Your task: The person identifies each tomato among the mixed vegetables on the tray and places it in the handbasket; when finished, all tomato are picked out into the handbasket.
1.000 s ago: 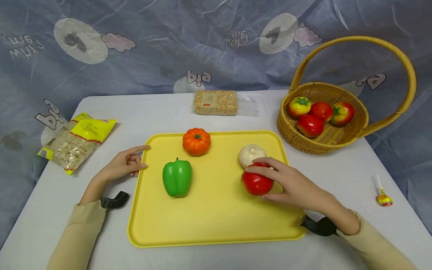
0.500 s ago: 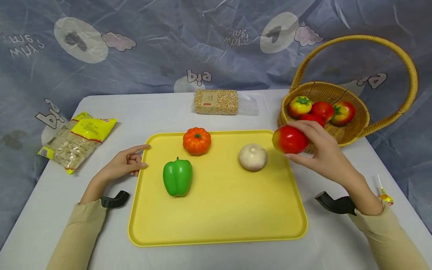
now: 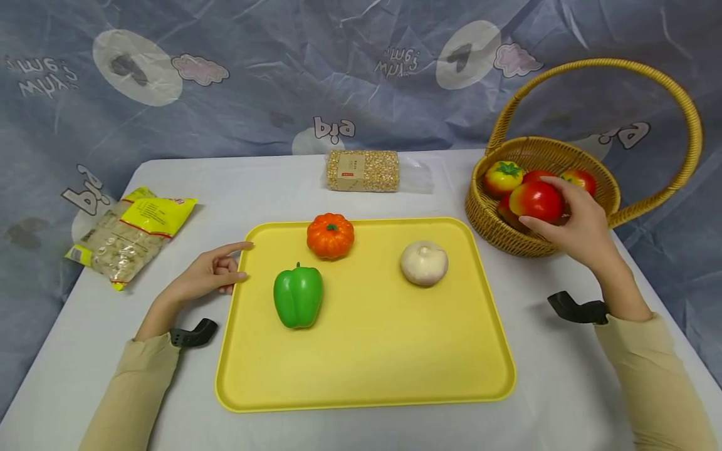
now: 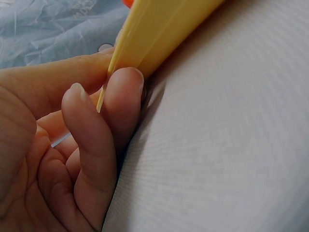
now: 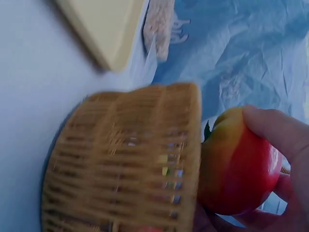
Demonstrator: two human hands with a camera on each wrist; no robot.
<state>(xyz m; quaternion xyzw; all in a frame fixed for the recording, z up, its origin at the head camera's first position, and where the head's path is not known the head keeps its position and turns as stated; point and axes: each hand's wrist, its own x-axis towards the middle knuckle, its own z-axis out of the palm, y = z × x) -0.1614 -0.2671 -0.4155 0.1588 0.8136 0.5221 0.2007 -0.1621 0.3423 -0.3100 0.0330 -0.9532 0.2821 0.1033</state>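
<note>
My right hand (image 3: pixel 586 228) holds a red and yellow tomato (image 3: pixel 536 200) over the wicker basket (image 3: pixel 502 241), thumb on one side and fingers on the other. In the right wrist view the tomato (image 5: pixel 236 164) is at the basket's rim, its green calyx partly hidden. Several similar tomatoes (image 3: pixel 502 178) lie in the basket, some partly covered by the held one. My left hand (image 3: pixel 205 272) is at the left rim of the yellow tray (image 3: pixel 361 376); the left wrist view shows its fingers (image 4: pixel 124 92) pinching the tray's edge.
On the tray are a green bell pepper (image 3: pixel 298 297), a small orange pumpkin (image 3: pixel 330 236) and a white round mushroom-like vegetable (image 3: pixel 424 263). A bag of grain (image 3: pixel 366 172) lies behind it. A yellow and clear packet (image 3: pixel 132 235) is at left. The basket's tall handle (image 3: pixel 685 119) arches up.
My right hand has lifted the tomato off the tray beside the white vegetable and carried it right and back, over the basket. The left hand has stayed at the tray's rim.
</note>
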